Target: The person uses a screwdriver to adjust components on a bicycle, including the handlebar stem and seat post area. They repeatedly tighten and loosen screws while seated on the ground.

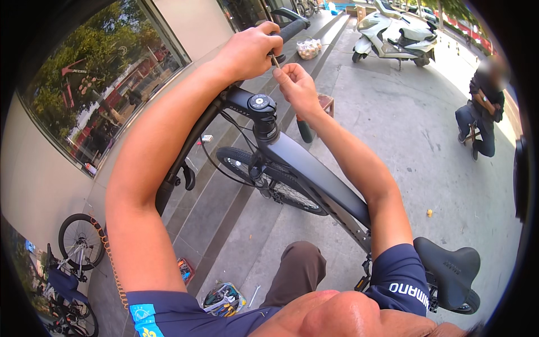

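Observation:
At the far end of the black handlebar [293, 30], my left hand [254, 49] is closed round the bar beside its grip. Just below it, my right hand [297, 87] pinches a thin metal rod [275, 60] between thumb and fingers; the rod's upper end meets a small black part at the bar, and its exact kind is too small to tell. The bicycle's stem [247, 103] and dark grey frame [314, 168] lie under my arms. A brake lever [188, 177] hangs at the bar's near end. Cables loop below the stem.
An open tool tray [223, 299] and a wrench [254, 295] lie on the steps near my knee. Behind my right wrist stand a small reddish stool [325, 103] and a dark green object [304, 131]. A white scooter [396, 36] is parked beyond; a person [480, 109] sits at right.

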### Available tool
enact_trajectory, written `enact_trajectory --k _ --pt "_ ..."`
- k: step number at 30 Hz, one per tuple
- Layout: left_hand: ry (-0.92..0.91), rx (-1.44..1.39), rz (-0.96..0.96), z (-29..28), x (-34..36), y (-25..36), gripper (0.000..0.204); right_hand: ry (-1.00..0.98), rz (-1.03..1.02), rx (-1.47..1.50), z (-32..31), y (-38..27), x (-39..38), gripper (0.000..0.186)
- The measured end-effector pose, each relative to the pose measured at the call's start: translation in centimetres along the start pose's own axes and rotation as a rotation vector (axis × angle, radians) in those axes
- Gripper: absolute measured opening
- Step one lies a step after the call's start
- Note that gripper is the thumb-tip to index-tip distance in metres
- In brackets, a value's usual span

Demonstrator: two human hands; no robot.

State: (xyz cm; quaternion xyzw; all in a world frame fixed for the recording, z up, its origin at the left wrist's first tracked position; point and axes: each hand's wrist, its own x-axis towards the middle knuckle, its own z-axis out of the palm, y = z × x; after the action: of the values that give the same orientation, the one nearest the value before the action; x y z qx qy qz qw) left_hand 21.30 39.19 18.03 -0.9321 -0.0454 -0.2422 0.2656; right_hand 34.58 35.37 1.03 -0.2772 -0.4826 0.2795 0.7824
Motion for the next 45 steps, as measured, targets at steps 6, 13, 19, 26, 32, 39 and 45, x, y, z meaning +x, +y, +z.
enact_trajectory --k 6,13,19,26,32,39,45 --pt "0.000 0.001 -0.003 -0.2 0.1 0.2 0.017 -0.027 0.024 0.077 -0.1 -0.4 0.0 0.033" --pt "-0.066 0.017 -0.054 -0.7 0.1 0.7 0.017 -0.046 0.003 0.012 0.3 -0.7 0.2 0.034" --pt "-0.064 0.029 -0.054 -0.7 0.1 0.8 0.017 -0.008 0.041 -0.002 0.3 -0.7 0.3 0.032" --pt "-0.077 0.026 -0.072 -0.7 0.2 0.9 0.016 0.016 -0.022 0.037 1.1 -0.6 0.0 0.029" --pt "-0.075 0.008 -0.071 -0.9 0.2 1.0 0.016 0.025 -0.026 -0.020 0.6 -0.8 0.0 0.033" --pt "-0.053 0.006 -0.060 -0.9 0.1 1.0 0.017 -0.047 0.045 0.210 0.5 -0.1 0.4 0.036" --pt "-0.044 0.007 -0.050 -0.7 0.1 0.7 0.016 -0.014 -0.022 -0.005 0.6 -0.1 0.4 0.032"
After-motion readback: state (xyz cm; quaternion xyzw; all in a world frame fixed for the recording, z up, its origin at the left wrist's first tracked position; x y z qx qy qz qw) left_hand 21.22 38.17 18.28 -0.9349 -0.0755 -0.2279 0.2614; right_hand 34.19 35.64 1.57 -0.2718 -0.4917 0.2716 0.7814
